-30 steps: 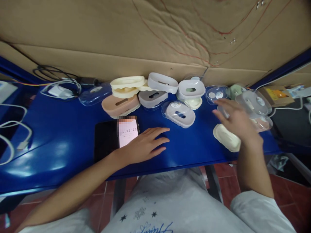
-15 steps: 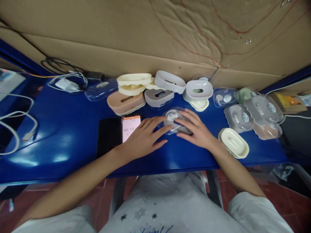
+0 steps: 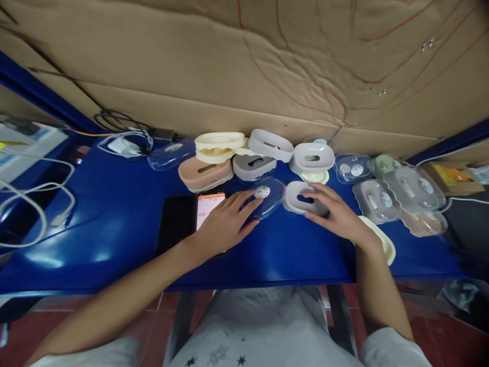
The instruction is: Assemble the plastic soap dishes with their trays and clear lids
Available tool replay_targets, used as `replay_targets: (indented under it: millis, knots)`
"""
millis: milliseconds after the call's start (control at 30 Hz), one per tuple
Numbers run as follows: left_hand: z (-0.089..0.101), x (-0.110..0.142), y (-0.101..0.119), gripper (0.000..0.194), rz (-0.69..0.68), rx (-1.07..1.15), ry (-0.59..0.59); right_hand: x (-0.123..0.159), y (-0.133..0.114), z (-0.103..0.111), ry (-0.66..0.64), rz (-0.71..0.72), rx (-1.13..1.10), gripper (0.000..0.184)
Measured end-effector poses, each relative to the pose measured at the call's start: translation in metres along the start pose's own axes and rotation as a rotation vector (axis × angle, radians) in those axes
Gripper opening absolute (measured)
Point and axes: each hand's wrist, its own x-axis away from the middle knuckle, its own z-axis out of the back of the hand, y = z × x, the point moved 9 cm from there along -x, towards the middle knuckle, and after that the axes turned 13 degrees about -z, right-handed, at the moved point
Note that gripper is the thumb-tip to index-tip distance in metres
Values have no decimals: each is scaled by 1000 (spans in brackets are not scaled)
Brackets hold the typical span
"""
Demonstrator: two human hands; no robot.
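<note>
In the head view my left hand is closed on the left edge of a clear plastic lid with a round sticker, its fingertips by the sticker. Just to the right, my right hand grips the right end of a pale grey oval soap dish with a long slot in the middle. Lid and dish lie side by side, their edges close together; whether they touch I cannot tell. Part of a cream oval tray shows behind my right wrist.
Along the back stand cream trays, a peach slotted dish, a dark grey dish and a white dish. Lidded dishes are grouped at right. A phone lies under my left hand; cables are at left.
The clear lid has come off the pale grey dish and moved left with my left hand. My right hand has shifted right with the dish. The whole view has tilted slightly.
</note>
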Motion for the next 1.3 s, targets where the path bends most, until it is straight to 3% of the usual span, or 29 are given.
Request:
replay_targets:
  millis: [133,300,400,600,800,967,1033,1133,1300]
  knots:
    - [-7,1,1,42,-23,-24,-46,5,12,9,-32,-74,-15,47]
    - [-12,3,-1,42,-16,-23,-73,-3,20,17,206,-183,-8,53]
    - [-9,2,4,44,-40,-24,-87,-10,22,7,229,-229,29,58]
    - [-3,-15,41,50,-204,-73,-109,-12,21,3,192,-260,-11,55]
    - [-27,-49,87,57,-360,-94,-128,-14,16,0,163,-236,0,52]
    - [-43,-56,101,13,-434,-71,-172,-12,15,-4,160,-231,45,44]
    - [-38,-49,99,8,-425,-23,-185,-11,14,-9,141,-233,97,49]
    - [-16,-35,87,12,-371,98,-107,-12,12,-19,94,-222,189,54]
    - [20,-17,50,22,-214,331,109,-10,4,-18,70,-133,219,36]
